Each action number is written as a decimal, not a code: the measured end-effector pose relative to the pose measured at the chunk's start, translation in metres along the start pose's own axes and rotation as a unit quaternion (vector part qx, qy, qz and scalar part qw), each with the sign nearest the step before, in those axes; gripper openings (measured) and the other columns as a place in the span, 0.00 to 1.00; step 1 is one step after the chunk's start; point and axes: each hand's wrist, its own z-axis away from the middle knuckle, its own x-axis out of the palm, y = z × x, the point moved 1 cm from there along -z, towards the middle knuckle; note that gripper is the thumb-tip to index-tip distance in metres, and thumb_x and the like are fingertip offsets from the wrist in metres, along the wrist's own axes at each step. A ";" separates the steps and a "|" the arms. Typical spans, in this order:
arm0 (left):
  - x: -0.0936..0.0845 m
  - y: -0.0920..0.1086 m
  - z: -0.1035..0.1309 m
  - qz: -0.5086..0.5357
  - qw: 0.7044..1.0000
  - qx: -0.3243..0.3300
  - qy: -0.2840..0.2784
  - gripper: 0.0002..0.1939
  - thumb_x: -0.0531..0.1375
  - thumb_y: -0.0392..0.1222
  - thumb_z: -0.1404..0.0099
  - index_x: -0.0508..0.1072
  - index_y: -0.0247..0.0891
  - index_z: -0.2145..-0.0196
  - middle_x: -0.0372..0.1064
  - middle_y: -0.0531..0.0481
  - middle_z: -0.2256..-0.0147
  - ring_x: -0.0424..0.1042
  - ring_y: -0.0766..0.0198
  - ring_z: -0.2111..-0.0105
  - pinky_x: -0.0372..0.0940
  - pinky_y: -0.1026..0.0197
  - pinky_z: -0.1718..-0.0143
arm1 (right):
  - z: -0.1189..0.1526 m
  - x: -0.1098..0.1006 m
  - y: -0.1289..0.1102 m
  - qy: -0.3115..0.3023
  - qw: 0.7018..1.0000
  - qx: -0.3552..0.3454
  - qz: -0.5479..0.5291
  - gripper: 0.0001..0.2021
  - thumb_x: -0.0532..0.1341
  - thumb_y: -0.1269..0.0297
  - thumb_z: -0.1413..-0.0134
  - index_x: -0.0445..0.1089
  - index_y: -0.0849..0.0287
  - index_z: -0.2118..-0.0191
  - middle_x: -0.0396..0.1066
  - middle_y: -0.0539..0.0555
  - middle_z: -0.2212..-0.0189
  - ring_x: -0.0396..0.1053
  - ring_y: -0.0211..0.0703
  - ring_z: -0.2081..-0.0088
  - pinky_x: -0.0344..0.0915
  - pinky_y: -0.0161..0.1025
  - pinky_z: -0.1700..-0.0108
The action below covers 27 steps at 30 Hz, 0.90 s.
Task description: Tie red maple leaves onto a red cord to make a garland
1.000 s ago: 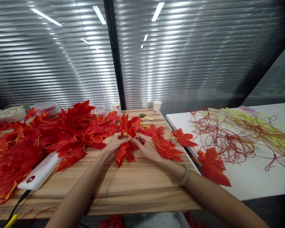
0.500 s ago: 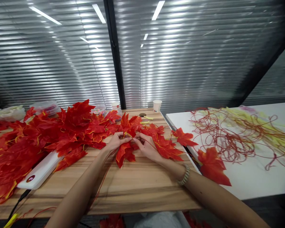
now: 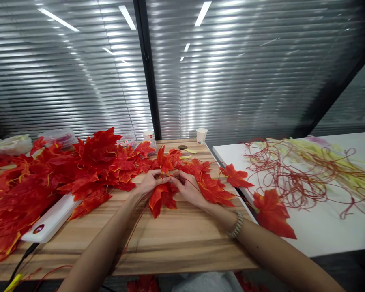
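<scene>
My left hand (image 3: 149, 182) pinches the stem end of red artificial maple leaves, its thumb pointing right. One leaf (image 3: 162, 198) hangs below the fingertips, and another leaf (image 3: 164, 159) stands up just beyond them. My right hand (image 3: 187, 187) meets it from the right, thumb and fingers closed on a thin red cord at the stems. The exact crossing of cord and stem is too small to make out. More red cord (image 3: 135, 229) trails down from beneath my left hand towards the table's front edge. Further strung leaves (image 3: 214, 188) lie right beside my right hand.
A big heap of red leaves (image 3: 57, 170) covers the wooden table's left side, partly over a white box-shaped device (image 3: 50, 221) with a black cable. Paper cups (image 3: 201, 136) stand at the back. On the white table (image 3: 316, 231) lie tangled red cord (image 3: 292, 182) and yellow material (image 3: 340, 166).
The leaf below my fingers has swung slightly right and down, and the one beyond has turned a little. Both hands stay together in nearly the same place, fingertips shifted slightly.
</scene>
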 end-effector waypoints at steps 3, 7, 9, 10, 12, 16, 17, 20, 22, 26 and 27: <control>-0.004 -0.001 -0.002 -0.002 1.000 0.018 0.017 0.13 0.69 0.41 0.59 0.73 0.33 0.76 0.69 0.52 0.76 0.67 0.68 0.76 0.61 0.66 0.70 | 0.000 0.000 -0.001 -0.007 1.000 0.006 -0.008 0.08 0.55 0.62 0.46 0.68 0.60 0.67 0.69 0.50 0.74 0.64 0.36 0.73 0.61 0.32 0.70; -0.006 -0.002 -0.003 -0.003 1.000 0.022 0.020 0.12 0.69 0.42 0.57 0.73 0.34 0.75 0.69 0.52 0.75 0.66 0.67 0.75 0.60 0.66 0.70 | -0.001 0.000 0.000 -0.009 1.000 0.013 -0.010 0.07 0.55 0.63 0.47 0.67 0.60 0.67 0.69 0.50 0.75 0.64 0.36 0.74 0.61 0.32 0.71; -0.006 -0.003 -0.003 -0.008 1.000 0.019 0.019 0.13 0.69 0.42 0.57 0.72 0.33 0.75 0.68 0.53 0.76 0.66 0.68 0.75 0.60 0.66 0.70 | -0.001 0.000 0.001 -0.005 1.000 0.011 -0.006 0.07 0.56 0.63 0.47 0.67 0.60 0.68 0.69 0.50 0.75 0.65 0.36 0.73 0.61 0.32 0.71; -0.006 -0.003 -0.002 -0.013 1.000 0.018 0.015 0.13 0.68 0.42 0.57 0.72 0.33 0.75 0.68 0.53 0.76 0.66 0.68 0.75 0.60 0.66 0.71 | -0.001 0.000 0.002 -0.003 1.000 0.009 -0.006 0.07 0.56 0.62 0.47 0.67 0.60 0.68 0.69 0.50 0.75 0.65 0.36 0.73 0.62 0.32 0.70; -0.005 -0.004 -0.002 -0.029 0.999 0.016 0.002 0.13 0.68 0.42 0.57 0.72 0.33 0.75 0.68 0.52 0.76 0.65 0.68 0.76 0.60 0.66 0.71 | -0.001 0.000 0.003 -0.001 1.000 0.006 -0.007 0.07 0.56 0.62 0.47 0.67 0.60 0.69 0.69 0.51 0.74 0.65 0.37 0.72 0.62 0.33 0.69; -0.005 -0.004 -0.002 -0.037 0.999 0.001 -0.013 0.14 0.68 0.44 0.56 0.72 0.33 0.75 0.68 0.51 0.75 0.66 0.67 0.75 0.61 0.65 0.72 | -0.001 0.001 0.004 0.000 1.000 0.003 -0.011 0.08 0.56 0.61 0.47 0.67 0.60 0.69 0.69 0.52 0.72 0.66 0.38 0.71 0.63 0.34 0.68; -0.005 -0.004 -0.002 -0.033 0.999 -0.002 -0.014 0.14 0.68 0.44 0.56 0.72 0.33 0.74 0.68 0.51 0.75 0.66 0.67 0.75 0.61 0.65 0.72 | -0.001 0.001 0.004 0.000 1.000 0.003 -0.012 0.08 0.55 0.61 0.47 0.67 0.60 0.69 0.69 0.52 0.72 0.66 0.38 0.71 0.63 0.34 0.68; -0.006 -0.004 -0.002 -0.024 1.000 -0.006 -0.017 0.14 0.68 0.43 0.57 0.71 0.33 0.74 0.69 0.51 0.75 0.66 0.66 0.75 0.61 0.65 0.72 | 0.000 0.001 0.005 -0.003 1.000 0.006 -0.014 0.08 0.55 0.61 0.46 0.67 0.60 0.69 0.69 0.52 0.73 0.66 0.37 0.72 0.63 0.34 0.68; -0.006 -0.004 -0.002 -0.024 0.999 -0.006 -0.022 0.14 0.68 0.43 0.56 0.71 0.33 0.74 0.68 0.51 0.75 0.67 0.66 0.75 0.62 0.65 0.72 | 0.000 0.002 0.004 -0.005 1.000 0.009 -0.018 0.08 0.55 0.61 0.46 0.67 0.60 0.69 0.69 0.51 0.72 0.66 0.37 0.72 0.63 0.33 0.69; -0.006 -0.003 -0.002 -0.014 1.000 0.000 -0.024 0.15 0.68 0.42 0.57 0.72 0.32 0.72 0.69 0.50 0.72 0.68 0.66 0.72 0.62 0.65 0.68 | -0.001 0.001 0.000 -0.006 1.000 0.010 -0.022 0.08 0.55 0.61 0.47 0.67 0.60 0.69 0.69 0.51 0.73 0.65 0.36 0.74 0.63 0.32 0.71; -0.006 -0.002 -0.001 0.000 1.000 -0.004 -0.022 0.15 0.69 0.41 0.56 0.72 0.33 0.71 0.69 0.50 0.71 0.68 0.66 0.71 0.62 0.65 0.67 | -0.001 0.000 -0.001 -0.008 1.000 0.009 -0.022 0.08 0.55 0.61 0.47 0.67 0.59 0.69 0.69 0.51 0.74 0.64 0.36 0.74 0.62 0.32 0.72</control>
